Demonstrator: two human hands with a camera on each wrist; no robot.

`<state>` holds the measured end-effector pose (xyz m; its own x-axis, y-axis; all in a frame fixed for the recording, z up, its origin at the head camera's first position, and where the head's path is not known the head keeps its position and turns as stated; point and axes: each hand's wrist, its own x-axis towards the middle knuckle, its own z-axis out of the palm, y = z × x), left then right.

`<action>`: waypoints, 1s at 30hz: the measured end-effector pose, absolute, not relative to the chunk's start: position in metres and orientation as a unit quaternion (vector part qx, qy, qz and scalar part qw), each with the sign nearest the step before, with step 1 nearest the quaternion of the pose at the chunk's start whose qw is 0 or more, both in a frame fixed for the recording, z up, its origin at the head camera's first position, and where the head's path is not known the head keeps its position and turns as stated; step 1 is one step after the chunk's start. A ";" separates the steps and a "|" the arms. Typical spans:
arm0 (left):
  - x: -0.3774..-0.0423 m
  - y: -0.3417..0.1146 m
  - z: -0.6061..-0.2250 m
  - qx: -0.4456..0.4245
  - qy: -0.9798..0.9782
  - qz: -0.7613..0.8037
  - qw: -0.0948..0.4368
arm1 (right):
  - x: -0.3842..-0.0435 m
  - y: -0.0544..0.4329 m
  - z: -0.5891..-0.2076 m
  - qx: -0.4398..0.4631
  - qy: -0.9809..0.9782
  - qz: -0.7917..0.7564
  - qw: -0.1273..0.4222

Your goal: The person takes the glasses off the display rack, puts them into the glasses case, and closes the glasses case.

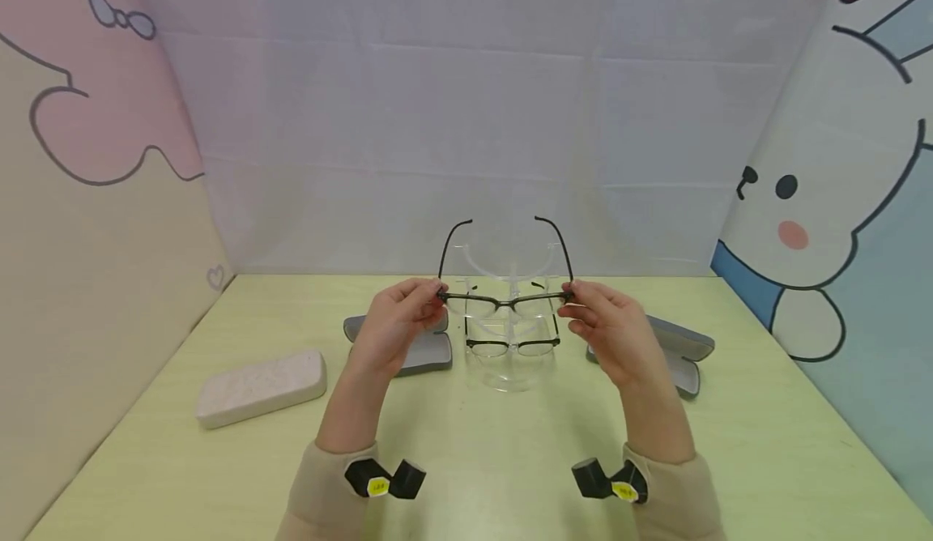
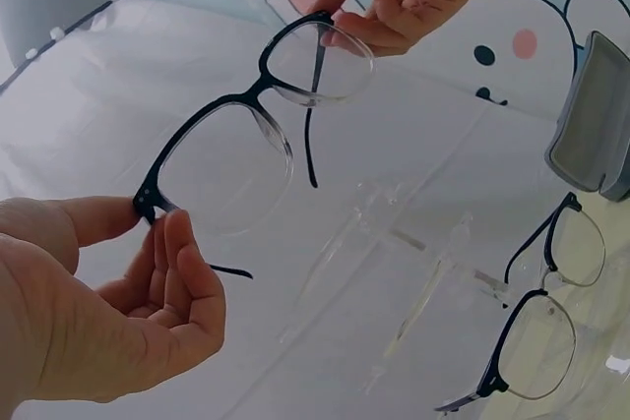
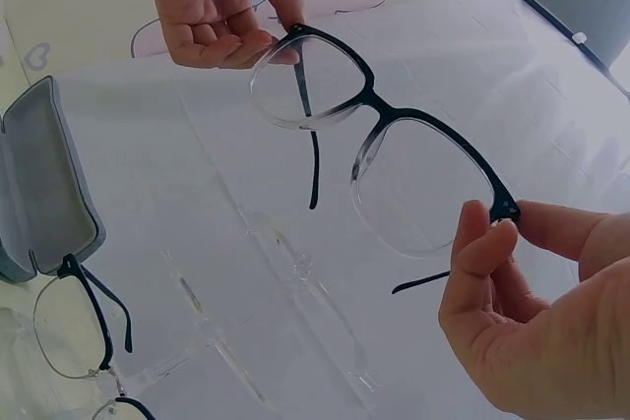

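Note:
My left hand point(image 1: 399, 320) and right hand point(image 1: 608, 326) pinch a pair of eyeglasses point(image 1: 503, 304) by its two outer corners. Its black upper rims and clear lower rims show well in the left wrist view, and the temples point away from me, unfolded. Behind the pair stands a clear display stand point(image 1: 513, 270) with several tiers. A second pair of eyeglasses point(image 1: 513, 345), dark on top with thin lower rims, rests on a lower tier. In the right wrist view the held eyeglasses point(image 3: 379, 105) are apart from the stand.
An open grey glasses case point(image 1: 430, 355) lies behind my left hand, another open grey case point(image 1: 681, 351) behind my right. A closed whitish case point(image 1: 262, 387) lies on the table at left. White cloth point(image 1: 466, 120) hangs behind, with cartoon-printed panels at both sides.

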<state>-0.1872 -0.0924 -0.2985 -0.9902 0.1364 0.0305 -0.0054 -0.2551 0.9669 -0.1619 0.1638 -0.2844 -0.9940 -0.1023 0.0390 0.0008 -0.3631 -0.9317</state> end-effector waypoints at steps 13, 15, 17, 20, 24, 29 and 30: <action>-0.191 -0.085 -0.306 -0.004 0.619 0.785 -0.032 | -0.175 0.150 -0.298 0.004 0.580 -0.812 -0.072; -0.190 -0.085 -0.308 0.001 0.612 0.790 -0.027 | -0.176 0.150 -0.300 0.005 0.584 -0.807 -0.086; -0.190 -0.085 -0.310 0.006 0.611 0.791 -0.022 | -0.176 0.151 -0.301 0.007 0.592 -0.800 -0.098; -0.190 -0.084 -0.310 0.010 0.610 0.792 -0.021 | -0.175 0.152 -0.302 0.007 0.614 -0.782 -0.107; -0.191 -0.082 -0.307 0.008 0.617 0.786 -0.043 | -0.176 0.150 -0.301 -0.002 0.638 -0.761 -0.116; -0.191 -0.082 -0.304 -0.001 0.627 0.776 -0.065 | -0.177 0.147 -0.301 -0.014 0.646 -0.751 -0.135; -0.190 -0.082 -0.304 -0.001 0.628 0.775 -0.068 | -0.177 0.146 -0.301 -0.015 0.647 -0.750 -0.139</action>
